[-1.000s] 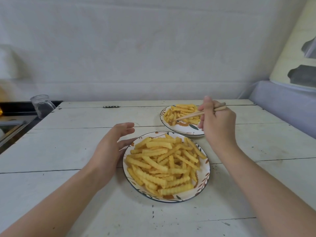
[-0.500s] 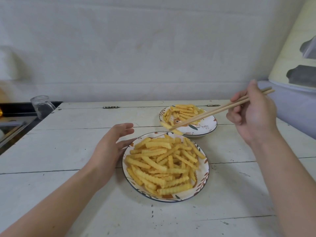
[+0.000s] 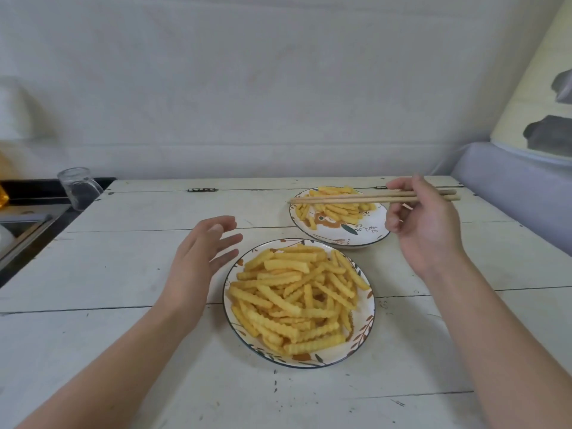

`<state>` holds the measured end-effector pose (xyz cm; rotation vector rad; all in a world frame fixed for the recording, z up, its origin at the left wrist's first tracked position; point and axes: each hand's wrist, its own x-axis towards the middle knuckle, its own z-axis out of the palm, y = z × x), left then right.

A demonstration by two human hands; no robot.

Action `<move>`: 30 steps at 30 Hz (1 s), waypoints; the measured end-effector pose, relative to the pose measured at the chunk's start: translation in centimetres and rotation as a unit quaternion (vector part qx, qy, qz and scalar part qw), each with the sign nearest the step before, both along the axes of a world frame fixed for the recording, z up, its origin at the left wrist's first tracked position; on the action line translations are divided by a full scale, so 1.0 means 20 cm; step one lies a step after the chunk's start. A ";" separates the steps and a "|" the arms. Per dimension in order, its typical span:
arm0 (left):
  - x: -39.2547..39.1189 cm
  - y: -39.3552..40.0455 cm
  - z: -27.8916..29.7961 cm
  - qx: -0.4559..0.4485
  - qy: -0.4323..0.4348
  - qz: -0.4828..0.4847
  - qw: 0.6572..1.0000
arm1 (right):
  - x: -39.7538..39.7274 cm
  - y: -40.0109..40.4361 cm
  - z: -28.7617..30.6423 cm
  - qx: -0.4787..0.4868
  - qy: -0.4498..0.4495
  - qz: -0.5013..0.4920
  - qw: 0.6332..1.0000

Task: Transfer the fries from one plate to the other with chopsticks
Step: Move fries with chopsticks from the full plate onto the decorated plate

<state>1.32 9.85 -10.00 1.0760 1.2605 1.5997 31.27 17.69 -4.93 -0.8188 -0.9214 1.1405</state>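
Note:
A near plate with a dark rim is heaped with crinkle-cut fries. Behind it to the right, a far plate with a leaf pattern holds a smaller heap of fries. My right hand hovers right of the far plate and grips a pair of wooden chopsticks. They lie almost level above the far plate, tips pointing left, with no fry between the tips. My left hand is held beside the near plate's left rim, fingers straight and spread, holding nothing.
Both plates stand on a white plank table. A clear glass jar leans at the table's back left corner, next to a dark sink counter. A grey cushioned seat borders the table on the right.
The chopsticks carried a fry from the far plate toward the near one. Now they are empty and swung back level over the far plate. My left hand stayed in place.

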 end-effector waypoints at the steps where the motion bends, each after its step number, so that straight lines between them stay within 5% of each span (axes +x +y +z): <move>1: 0.00 0.01 0.00 0.007 0.003 0.002 1.000 | -0.01 0.00 0.00 -0.005 -0.002 0.011 1.000; 6: 0.01 0.03 -0.01 0.014 0.024 -0.007 1.000 | -0.07 0.02 -0.02 -0.011 -0.010 0.033 0.999; 13: 0.01 0.05 -0.05 -0.032 0.026 -0.044 0.998 | -0.05 0.00 0.00 0.034 -0.136 -0.125 0.982; 21: -0.01 0.09 -0.07 -0.083 -0.060 -0.021 0.995 | -0.11 0.00 -0.04 0.035 -0.195 -0.126 0.972; 30: 0.05 0.05 -0.02 -0.082 -0.043 0.012 0.996 | 0.04 -0.08 0.17 0.018 -0.120 -0.095 0.988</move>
